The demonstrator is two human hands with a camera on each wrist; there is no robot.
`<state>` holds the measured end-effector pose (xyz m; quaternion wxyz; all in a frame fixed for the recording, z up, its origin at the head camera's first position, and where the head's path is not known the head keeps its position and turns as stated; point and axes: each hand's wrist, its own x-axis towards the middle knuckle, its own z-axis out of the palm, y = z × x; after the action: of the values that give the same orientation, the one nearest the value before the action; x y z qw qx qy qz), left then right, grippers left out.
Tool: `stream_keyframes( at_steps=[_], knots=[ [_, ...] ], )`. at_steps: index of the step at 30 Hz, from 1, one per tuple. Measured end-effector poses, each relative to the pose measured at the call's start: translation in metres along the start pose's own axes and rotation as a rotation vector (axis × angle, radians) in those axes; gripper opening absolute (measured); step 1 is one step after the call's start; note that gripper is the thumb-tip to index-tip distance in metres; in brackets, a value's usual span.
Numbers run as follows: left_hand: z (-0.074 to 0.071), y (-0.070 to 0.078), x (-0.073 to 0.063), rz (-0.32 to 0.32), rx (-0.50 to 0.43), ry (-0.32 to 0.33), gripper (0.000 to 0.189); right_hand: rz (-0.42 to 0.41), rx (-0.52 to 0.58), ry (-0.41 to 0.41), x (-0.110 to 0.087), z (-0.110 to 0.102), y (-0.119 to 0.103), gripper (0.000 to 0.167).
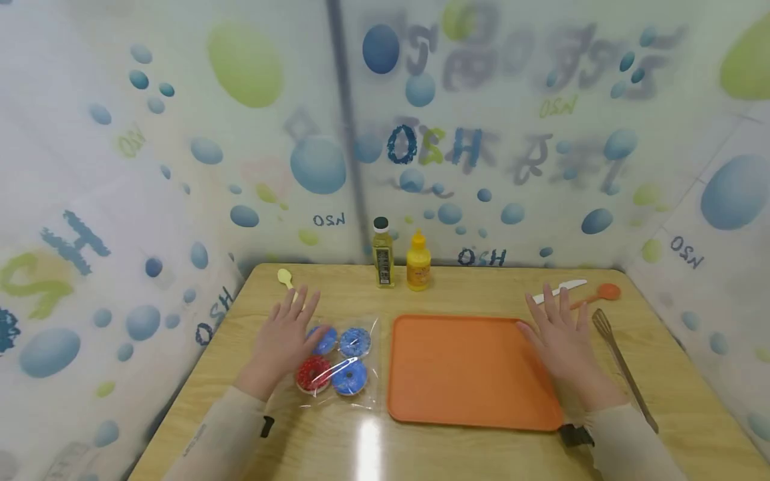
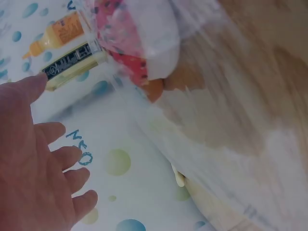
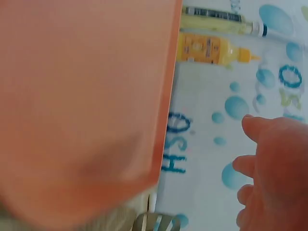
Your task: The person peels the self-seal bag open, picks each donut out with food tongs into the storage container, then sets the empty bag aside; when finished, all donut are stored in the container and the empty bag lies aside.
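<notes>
My left hand (image 1: 281,344) is held with its fingers spread at the left edge of a clear plastic bag (image 1: 374,374) of toy donuts. In the bag are a red donut (image 1: 313,374) and blue ones such as the blue donut (image 1: 349,378); the hand partly covers one. My right hand (image 1: 564,344), fingers also spread, is over the right edge of an orange tray (image 1: 469,371). Neither hand grips anything; whether they touch the things below, I cannot tell. The left wrist view shows the left hand (image 2: 33,159) with fingers extended; the right wrist view shows the right hand (image 3: 284,168) likewise.
An oil bottle (image 1: 383,257) and a yellow squeeze bottle (image 1: 418,264) stand at the back. A pale yellow spoon (image 1: 285,277) lies behind the left hand. To the right are a white knife (image 1: 571,284), an orange spoon (image 1: 607,292) and a brown slotted utensil (image 1: 625,367).
</notes>
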<state>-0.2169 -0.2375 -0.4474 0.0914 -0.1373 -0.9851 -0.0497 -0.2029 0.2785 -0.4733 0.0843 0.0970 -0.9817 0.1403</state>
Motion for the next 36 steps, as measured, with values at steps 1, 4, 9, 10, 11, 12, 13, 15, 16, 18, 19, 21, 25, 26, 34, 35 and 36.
stream_keyframes(
  at_steps=[1,4,9,10,11,12,13,15,16,18,19,21,25,26,34,35,36],
  knots=[
    [0.001,0.000,-0.001,0.003,0.007,-0.012,0.077,-0.015,-0.006,0.008,-0.001,0.000,-0.005,0.069],
    [0.003,-0.004,-0.004,-0.004,0.014,-0.044,0.076,-0.062,0.016,0.013,-0.002,0.000,-0.023,0.064],
    [0.002,-0.014,-0.012,-0.022,-0.012,-0.068,0.056,-0.163,0.050,0.034,-0.001,0.006,-0.059,0.053],
    [0.000,-0.016,-0.014,-0.021,-0.016,-0.069,0.052,-0.187,0.055,0.038,-0.001,0.008,-0.065,0.051],
    [-0.003,-0.018,-0.017,-0.020,-0.024,-0.071,0.048,-0.214,0.047,0.049,-0.001,0.012,-0.072,0.049],
    [-0.006,-0.020,-0.019,-0.015,-0.031,-0.071,0.045,-0.243,0.052,0.061,-0.001,0.014,-0.078,0.047],
    [-0.008,-0.022,-0.022,-0.006,-0.038,-0.070,0.043,-0.271,0.051,0.074,-0.001,0.018,-0.084,0.045],
    [-0.012,-0.027,-0.026,0.018,-0.061,-0.071,0.039,-0.319,0.052,0.092,-0.001,0.024,-0.096,0.041],
    [-0.014,-0.030,-0.028,0.029,-0.077,-0.075,0.038,-0.340,0.047,0.101,0.000,0.027,-0.102,0.039],
    [-0.017,-0.036,-0.031,0.062,-0.105,-0.094,0.036,-0.369,0.045,0.106,-0.001,0.032,-0.115,0.036],
    [-0.018,-0.039,-0.032,0.081,-0.118,-0.110,0.036,-0.378,0.041,0.101,-0.001,0.035,-0.120,0.035],
    [-0.021,-0.044,-0.036,0.124,-0.141,-0.147,0.036,-0.393,0.048,0.082,-0.002,0.039,-0.131,0.034],
    [-0.025,-0.055,-0.042,0.190,-0.200,-0.240,0.036,-0.426,0.101,0.039,-0.005,0.045,-0.152,0.031],
    [-0.025,-0.057,-0.043,0.197,-0.216,-0.257,0.035,-0.435,0.110,0.028,-0.006,0.047,-0.157,0.030],
    [-0.020,-0.072,-0.047,0.140,-0.253,-0.301,0.033,-0.566,0.141,-0.083,-0.003,0.057,-0.196,0.031],
    [-0.018,-0.074,-0.048,0.141,-0.253,-0.299,0.032,-0.581,0.150,-0.097,-0.002,0.058,-0.200,0.031],
    [-0.017,-0.076,-0.048,0.138,-0.250,-0.299,0.031,-0.588,0.164,-0.116,-0.002,0.059,-0.204,0.030]
  ],
)
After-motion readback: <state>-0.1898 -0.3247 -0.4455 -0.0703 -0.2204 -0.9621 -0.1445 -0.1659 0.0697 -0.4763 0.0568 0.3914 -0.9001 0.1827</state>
